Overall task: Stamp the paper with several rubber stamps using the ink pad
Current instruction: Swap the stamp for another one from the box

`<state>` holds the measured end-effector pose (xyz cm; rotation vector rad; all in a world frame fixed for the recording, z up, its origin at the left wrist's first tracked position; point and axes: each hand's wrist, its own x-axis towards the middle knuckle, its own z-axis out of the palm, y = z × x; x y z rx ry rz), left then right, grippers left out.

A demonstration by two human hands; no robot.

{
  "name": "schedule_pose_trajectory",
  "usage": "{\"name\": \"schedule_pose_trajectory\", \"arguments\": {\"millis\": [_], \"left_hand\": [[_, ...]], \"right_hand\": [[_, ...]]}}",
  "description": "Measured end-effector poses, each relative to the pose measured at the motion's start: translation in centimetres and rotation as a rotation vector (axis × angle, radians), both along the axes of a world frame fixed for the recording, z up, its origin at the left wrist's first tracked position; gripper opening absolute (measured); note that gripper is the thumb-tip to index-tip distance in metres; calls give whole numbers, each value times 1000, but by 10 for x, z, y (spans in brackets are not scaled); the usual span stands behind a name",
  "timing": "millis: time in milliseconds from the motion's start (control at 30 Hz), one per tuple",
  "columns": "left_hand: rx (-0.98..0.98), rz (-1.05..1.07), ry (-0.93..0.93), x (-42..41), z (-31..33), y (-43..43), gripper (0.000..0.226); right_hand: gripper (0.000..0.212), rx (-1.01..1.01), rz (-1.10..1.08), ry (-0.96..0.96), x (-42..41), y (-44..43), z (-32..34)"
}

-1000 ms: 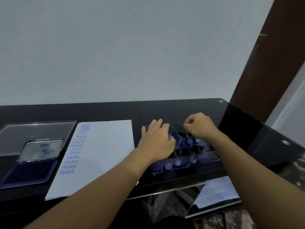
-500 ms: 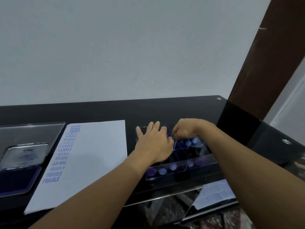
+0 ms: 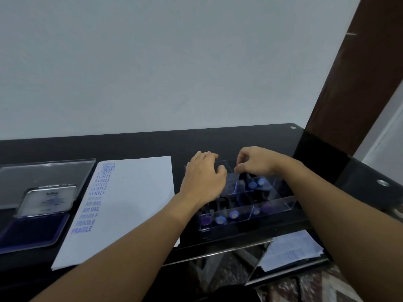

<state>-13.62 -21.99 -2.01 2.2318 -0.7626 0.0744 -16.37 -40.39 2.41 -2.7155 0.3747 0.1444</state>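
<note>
The black bench [image 3: 218, 140] carried the stamped paper [image 3: 135, 203], the open ink pad [image 3: 30, 232] just left of it and a clear compartment box [image 3: 274, 205] to its right. The left hand [image 3: 204, 179] rested on the box, fingers relaxed. The right hand [image 3: 256, 163] curled over a far compartment; I couldn't tell whether it held anything. Rubber stamps [image 3: 220, 220] filled the near compartments.

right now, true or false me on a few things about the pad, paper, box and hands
The pad lies open. True.
The paper is blank. False: stamped words run down its left edge.
The left hand rests on the box. True.
The right hand is over the pad. False: it is at the box's far end.
The box sits left of the paper. False: it sits right of it.
</note>
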Motion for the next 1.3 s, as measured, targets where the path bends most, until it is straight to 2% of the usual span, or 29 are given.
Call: {"name": "schedule_pose_trajectory", "arguments": {"millis": [167,333,567,933,1100,1200,1300], "left_hand": [[-16,-1,7,-6,7,26,46],[13,13,-25,-12,14,58,48],[78,67,-67,-16,20,112,47],[196,140,-15,-9,25,209,49],[214,231,8,2,23,257,47],[190,292,21,8,22,284,36],[167,349,38,12,14,311,42]], "right_hand": [[8,-3,-62,-113,-11,1,8],[21,15,-122,-145,-20,17,12],[16,12,-36,-284,-25,63,25],[16,132,100,-277,-12,172,28],[13,171,223,-271,0,221,28],[15,188,276,-255,11,249,26],[19,153,297,-234,25,278,20]]}}
